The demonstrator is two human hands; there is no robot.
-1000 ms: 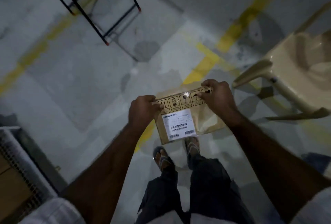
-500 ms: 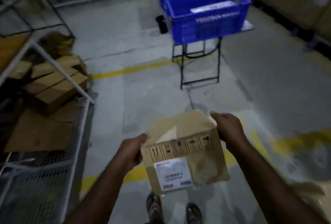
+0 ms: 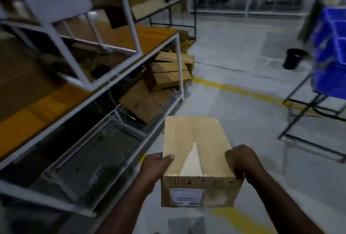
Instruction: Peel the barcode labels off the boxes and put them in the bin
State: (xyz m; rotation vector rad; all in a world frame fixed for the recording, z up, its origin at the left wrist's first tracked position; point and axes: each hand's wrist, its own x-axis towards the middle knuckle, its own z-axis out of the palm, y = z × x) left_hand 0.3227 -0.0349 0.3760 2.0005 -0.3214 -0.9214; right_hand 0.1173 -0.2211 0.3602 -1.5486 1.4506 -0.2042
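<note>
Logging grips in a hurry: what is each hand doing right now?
Left hand: grips the cardboard box at its left edge, thumb on top.
Right hand: grips the same box at its right edge.

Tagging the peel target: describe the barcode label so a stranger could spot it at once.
Find the cardboard box held between the left hand and right hand, low in the view. On its near face, left of centre, sits the barcode label. It is the only white rectangle there, just under the row of printed symbols.
</note>
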